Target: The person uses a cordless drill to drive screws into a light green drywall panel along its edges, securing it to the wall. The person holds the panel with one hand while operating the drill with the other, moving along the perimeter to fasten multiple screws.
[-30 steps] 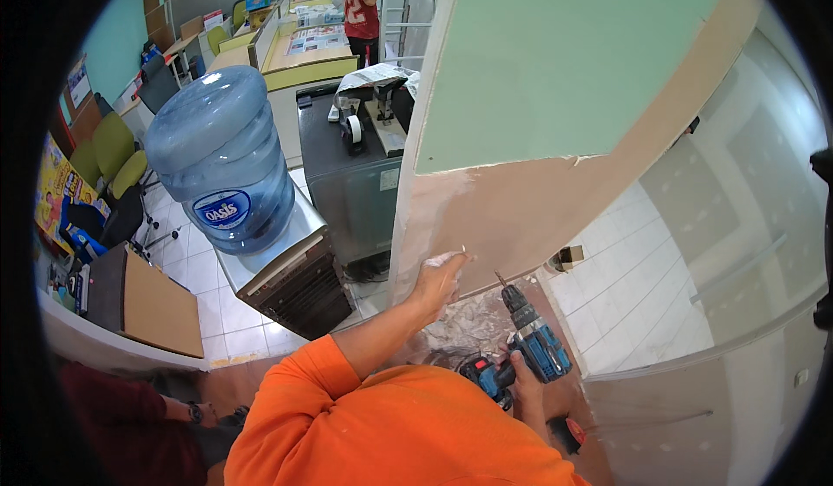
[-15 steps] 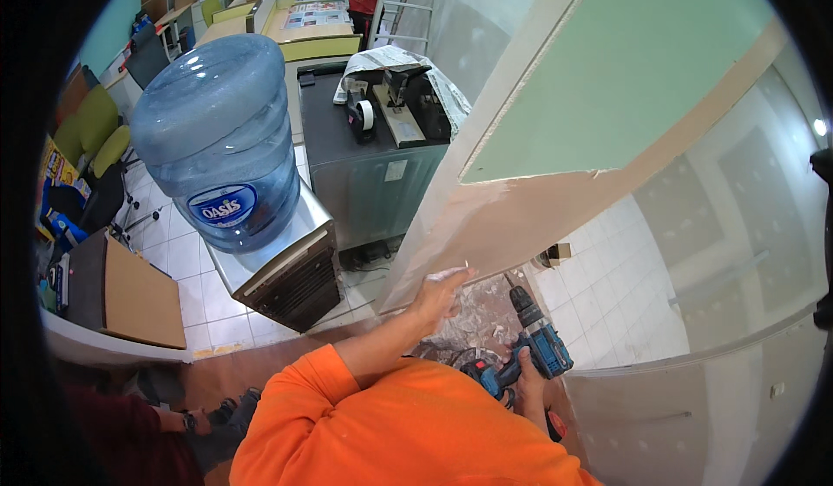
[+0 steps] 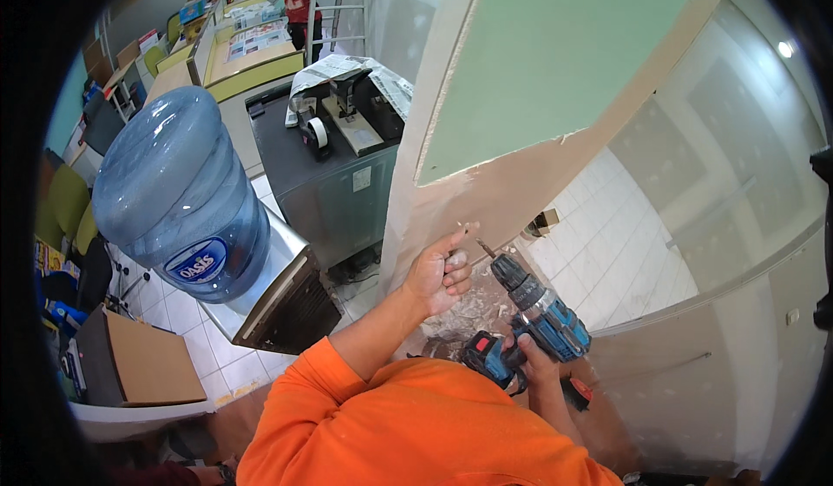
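Note:
In my right hand (image 3: pixel 536 363) is a blue and black cordless drill (image 3: pixel 542 312), its grip wrapped by my fingers. The drill bit (image 3: pixel 486 248) points up and left toward the lower part of the wall panel (image 3: pixel 512 169), a little apart from it. My left hand (image 3: pixel 441 273) is closed, its fingers curled and the index fingertip at the panel's pinkish lower surface. What it pinches, if anything, is too small to make out. Just beside that fingertip the surface shows a small chipped, pale spot (image 3: pixel 468 228).
A large blue water bottle (image 3: pixel 186 200) sits on a dispenser (image 3: pixel 286 286) at the left. Behind it a dark cabinet (image 3: pixel 321 182) carries a tape roll (image 3: pixel 318 132) and newspaper. A ladder (image 3: pixel 340 9) and a person in red (image 3: pixel 298 4) are far off. Dusty debris (image 3: pixel 460 321) covers the floor below.
My right hand has raised the drill, bringing its bit closer to the panel. The left hand's fingers have curled in, the index fingertip now at the panel. The view has shifted right.

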Motion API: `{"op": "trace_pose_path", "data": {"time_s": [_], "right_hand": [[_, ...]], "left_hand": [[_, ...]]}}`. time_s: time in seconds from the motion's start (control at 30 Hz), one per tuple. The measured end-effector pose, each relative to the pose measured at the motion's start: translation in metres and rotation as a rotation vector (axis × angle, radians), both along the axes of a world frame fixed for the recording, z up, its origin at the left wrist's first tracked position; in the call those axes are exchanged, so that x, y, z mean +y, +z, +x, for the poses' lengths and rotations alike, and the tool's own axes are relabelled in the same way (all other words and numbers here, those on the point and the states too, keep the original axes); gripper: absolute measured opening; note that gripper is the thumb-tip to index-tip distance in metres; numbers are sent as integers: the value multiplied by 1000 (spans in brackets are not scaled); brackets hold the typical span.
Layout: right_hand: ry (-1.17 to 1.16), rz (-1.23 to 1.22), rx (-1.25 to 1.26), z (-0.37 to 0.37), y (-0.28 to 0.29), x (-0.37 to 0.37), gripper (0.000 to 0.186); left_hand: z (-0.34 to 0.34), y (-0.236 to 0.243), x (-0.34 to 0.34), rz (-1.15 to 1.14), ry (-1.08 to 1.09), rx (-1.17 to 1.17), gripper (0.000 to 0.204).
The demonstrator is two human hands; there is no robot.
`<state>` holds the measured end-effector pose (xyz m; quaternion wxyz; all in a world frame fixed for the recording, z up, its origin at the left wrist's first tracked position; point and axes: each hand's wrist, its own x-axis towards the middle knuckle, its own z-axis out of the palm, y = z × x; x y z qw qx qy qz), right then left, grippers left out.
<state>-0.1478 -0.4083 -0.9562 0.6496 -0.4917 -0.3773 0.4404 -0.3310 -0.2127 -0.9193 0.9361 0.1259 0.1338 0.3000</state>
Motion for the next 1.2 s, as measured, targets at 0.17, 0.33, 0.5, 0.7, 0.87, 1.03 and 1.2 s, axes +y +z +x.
{"op": "trace_pose_path", "data": {"time_s": [0.17, 0.33, 0.5, 0.7, 0.87, 1.03, 1.2], "right_hand": [[8, 54, -82, 3, 1, -2, 47], [-28, 39, -196, 10, 1, 0, 51], [-52, 11, -403, 16, 7, 4, 40], [-26, 88, -550, 16, 9, 4, 45], [-45, 116, -863, 18, 20, 8, 36], [-99, 226, -1273, 11, 37, 18, 30], [119, 74, -420, -3, 36, 25, 26]], "left_hand": [[3, 11, -3, 10, 16, -6, 36], [9, 14, -11, 22, -6, -45, 31], [12, 17, -14, 25, 43, -17, 28], [11, 21, -18, 78, 109, 64, 29], [8, 29, -20, 203, 147, 145, 32], [4, 37, -22, 313, 152, 109, 33], [-1, 46, -19, 369, 185, 98, 35]]}}
